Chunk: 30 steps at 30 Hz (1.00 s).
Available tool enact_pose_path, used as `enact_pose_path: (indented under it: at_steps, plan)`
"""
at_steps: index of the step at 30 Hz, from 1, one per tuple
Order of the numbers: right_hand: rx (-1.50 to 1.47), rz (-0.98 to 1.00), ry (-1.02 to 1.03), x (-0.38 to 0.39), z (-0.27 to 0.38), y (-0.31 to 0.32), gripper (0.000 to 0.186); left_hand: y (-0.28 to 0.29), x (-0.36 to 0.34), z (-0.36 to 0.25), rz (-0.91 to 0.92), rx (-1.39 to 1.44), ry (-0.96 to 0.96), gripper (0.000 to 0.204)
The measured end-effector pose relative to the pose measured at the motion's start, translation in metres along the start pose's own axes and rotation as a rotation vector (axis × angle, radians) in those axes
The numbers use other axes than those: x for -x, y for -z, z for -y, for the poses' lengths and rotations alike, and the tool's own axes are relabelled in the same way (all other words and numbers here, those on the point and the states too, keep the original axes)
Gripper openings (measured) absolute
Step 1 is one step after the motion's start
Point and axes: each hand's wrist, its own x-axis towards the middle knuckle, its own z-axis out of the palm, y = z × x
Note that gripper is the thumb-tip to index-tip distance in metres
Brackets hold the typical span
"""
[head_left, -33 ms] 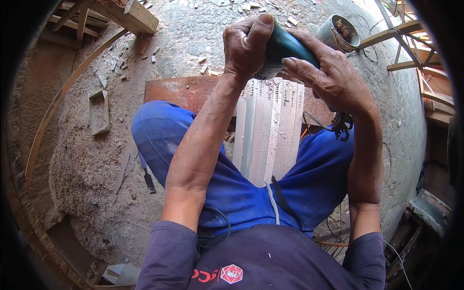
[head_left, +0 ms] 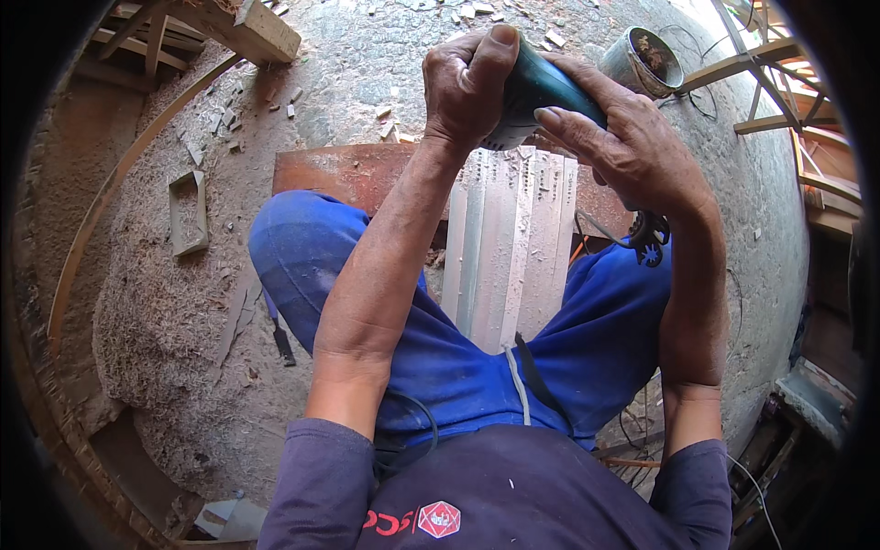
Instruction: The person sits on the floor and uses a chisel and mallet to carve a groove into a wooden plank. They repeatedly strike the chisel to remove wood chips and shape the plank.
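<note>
A dark green power tool [head_left: 548,90] with pale vents on its near side is held up above the far end of several pale wood strips [head_left: 490,261]. My left hand [head_left: 466,87] is wrapped round its left end, thumb on top. My right hand [head_left: 632,137] grips its right side, fingers over the body. The tool's working end is hidden, so I cannot tell whether it touches the wood. The strips lie side by side between my knees, with rows of small dark marks near their far ends and shavings on them. Beneath them is a reddish-brown board [head_left: 344,172].
A bucket [head_left: 655,62] with shavings in it stands at the far right. A small wooden frame [head_left: 189,214] and a dark-handled tool [head_left: 282,344] lie on the shaving-strewn floor at the left. By my right wrist hangs a black toothed piece [head_left: 649,240]. Wooden frames [head_left: 779,82] lean at right.
</note>
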Motion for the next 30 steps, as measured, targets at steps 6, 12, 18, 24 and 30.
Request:
enact_pose_path:
  at_steps: [6,12,18,24,30]
  plan:
    - [-0.033,-0.122,0.025,-0.005,-0.002,-0.005,0.063,0.004,-0.010,0.022,-0.035,0.037,-0.046,0.071]
    - [0.108,-0.292,0.004,-0.020,-0.038,-0.001,0.070,0.028,0.027,0.099,0.100,-0.756,0.184,0.068]
    - [-0.004,-0.477,0.028,-0.026,-0.059,0.007,0.065,-0.003,0.113,0.083,1.415,-1.042,0.352,0.078]
    - [-0.101,-0.260,-0.224,-0.003,0.010,0.031,0.071,0.000,0.038,-0.006,0.944,-0.604,0.677,0.037]
    - [-0.195,-0.173,-0.101,-0.010,-0.020,0.007,0.063,0.030,-0.023,0.016,0.088,-0.027,0.124,0.073]
